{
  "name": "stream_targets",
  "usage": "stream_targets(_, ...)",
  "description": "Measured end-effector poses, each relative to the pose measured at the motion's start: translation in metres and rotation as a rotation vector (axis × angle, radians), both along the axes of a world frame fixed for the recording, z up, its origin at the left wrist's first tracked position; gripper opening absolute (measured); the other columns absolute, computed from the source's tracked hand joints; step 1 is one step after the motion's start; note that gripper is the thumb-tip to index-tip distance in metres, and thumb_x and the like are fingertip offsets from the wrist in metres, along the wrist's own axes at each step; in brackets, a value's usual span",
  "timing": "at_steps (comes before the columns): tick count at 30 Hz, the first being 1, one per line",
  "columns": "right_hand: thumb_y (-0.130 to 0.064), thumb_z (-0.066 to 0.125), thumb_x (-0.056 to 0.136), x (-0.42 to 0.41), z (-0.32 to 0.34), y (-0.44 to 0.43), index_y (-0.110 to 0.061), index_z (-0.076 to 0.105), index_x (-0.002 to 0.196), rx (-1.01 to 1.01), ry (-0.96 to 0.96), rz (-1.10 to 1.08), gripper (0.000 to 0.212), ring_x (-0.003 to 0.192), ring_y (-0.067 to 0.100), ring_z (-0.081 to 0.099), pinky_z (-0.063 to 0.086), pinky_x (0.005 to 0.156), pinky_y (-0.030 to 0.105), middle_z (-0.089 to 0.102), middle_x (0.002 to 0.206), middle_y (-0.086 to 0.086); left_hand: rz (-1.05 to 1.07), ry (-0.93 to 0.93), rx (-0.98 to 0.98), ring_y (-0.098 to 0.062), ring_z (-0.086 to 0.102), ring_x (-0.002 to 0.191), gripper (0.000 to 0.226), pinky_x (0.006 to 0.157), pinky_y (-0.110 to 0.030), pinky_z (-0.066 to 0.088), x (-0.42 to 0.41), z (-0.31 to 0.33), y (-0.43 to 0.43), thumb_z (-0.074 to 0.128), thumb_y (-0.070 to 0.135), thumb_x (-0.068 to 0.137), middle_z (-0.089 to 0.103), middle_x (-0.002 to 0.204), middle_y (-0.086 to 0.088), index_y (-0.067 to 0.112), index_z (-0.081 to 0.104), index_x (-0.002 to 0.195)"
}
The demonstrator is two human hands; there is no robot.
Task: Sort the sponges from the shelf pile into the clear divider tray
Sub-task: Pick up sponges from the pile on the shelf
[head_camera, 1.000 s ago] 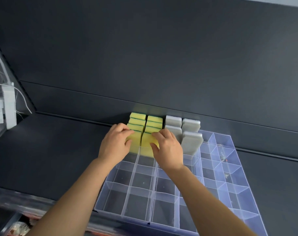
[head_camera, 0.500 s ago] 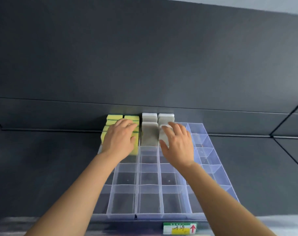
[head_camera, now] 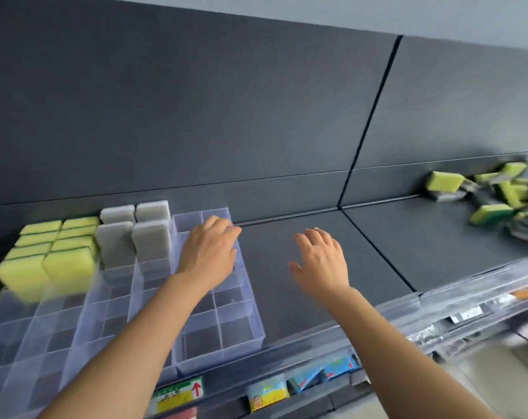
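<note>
- Clear plastic rail [head_camera: 456, 293] edges the near side of the shelf, carrying a green-and-yellow label with a red arrow [head_camera: 178, 394] and smaller blue and yellow tags [head_camera: 305, 381], all blurred.
- Just behind it, the clear divider tray [head_camera: 247, 335] lies on the dark shelf [head_camera: 392, 243], at the left.
- The left hand [head_camera: 210, 252] is palm down over the tray's far right compartments, fingers relaxed and close together, gripping nothing; whether it touches the tray cannot be told.
- The right hand [head_camera: 320, 263] hangs above bare shelf just right of the tray, fingers spread, gripping nothing.
- Yellow sponges [head_camera: 45, 255] with green backs stand on edge in two columns in the tray's far left compartments.
- Grey sponges [head_camera: 133, 237] stand upright just to their right, two columns of two, beside the left hand.
- A loose pile of sponges [head_camera: 498, 196], yellow-green and grey, lies on the shelf far right, well apart from the tray and blurred.
- Dark grey back panels [head_camera: 226, 116] rise behind everything.
</note>
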State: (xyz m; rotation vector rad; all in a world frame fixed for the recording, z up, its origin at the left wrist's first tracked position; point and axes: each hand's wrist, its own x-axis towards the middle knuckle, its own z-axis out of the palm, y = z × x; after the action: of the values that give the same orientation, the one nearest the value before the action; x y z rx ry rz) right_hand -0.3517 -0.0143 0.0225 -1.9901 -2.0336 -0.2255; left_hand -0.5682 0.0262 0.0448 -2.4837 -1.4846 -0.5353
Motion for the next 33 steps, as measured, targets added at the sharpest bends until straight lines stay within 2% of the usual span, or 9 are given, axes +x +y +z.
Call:
stream_targets(4, -0.036, 0.06, 0.085, 0.069, -0.002, -0.015, -0.015, 0.049, 0.128, -0.04, -0.021, -0.045, 0.048, 0.134, 0.025, 0.033, 0.027, 0.107, 0.035, 0.047, 0.136, 0.005, -0.031, 0.026, -0.029, -0.028, 0.06, 0.093, 0.031, 0.071, -0.038, 0.051, 0.067, -0.004, -0.007, 0.08, 0.014, 0.065, 0.066, 0.097, -0.003, 0.011, 0.069, 0.094)
stream_targets(10, -0.039, 0.055, 0.087, 0.163, -0.008, -0.036, -0.019, 0.048, 0.126, -0.106, -0.045, -0.114, 0.045, 0.128, 0.023, 0.035, 0.029, 0.105, 0.032, 0.048, 0.13, 0.002, -0.075, 0.051, -0.079, -0.026, 0.061, 0.09, 0.031, 0.068, -0.035, 0.051, 0.163, -0.018, -0.011, 0.083, 0.016, 0.062, 0.067, 0.092, -0.001, 0.013, 0.07, 0.09)
stream_targets(17, -0.038, 0.054, 0.088, 0.249, -0.011, -0.049, -0.019, 0.045, 0.131, -0.156, -0.012, -0.212, 0.048, 0.132, 0.023, 0.032, 0.027, 0.107, 0.034, 0.045, 0.136, 0.002, -0.157, 0.042, -0.121, -0.023, 0.047, 0.116, 0.029, 0.091, -0.036, 0.042, 0.257, -0.027, -0.004, 0.062, 0.023, 0.086, 0.059, 0.117, 0.001, 0.015, 0.062, 0.114)
stream_targets(33, -0.043, 0.058, 0.086, 0.431, -0.005, 0.015, -0.02, 0.048, 0.128, -0.161, -0.016, -0.451, 0.049, 0.13, 0.023, 0.034, 0.031, 0.101, 0.033, 0.047, 0.133, 0.001, -0.35, -0.001, -0.201, -0.018, 0.039, 0.124, 0.038, 0.097, -0.032, 0.038, 0.465, -0.03, 0.095, 0.054, 0.027, 0.092, 0.05, 0.13, 0.004, 0.02, 0.051, 0.129)
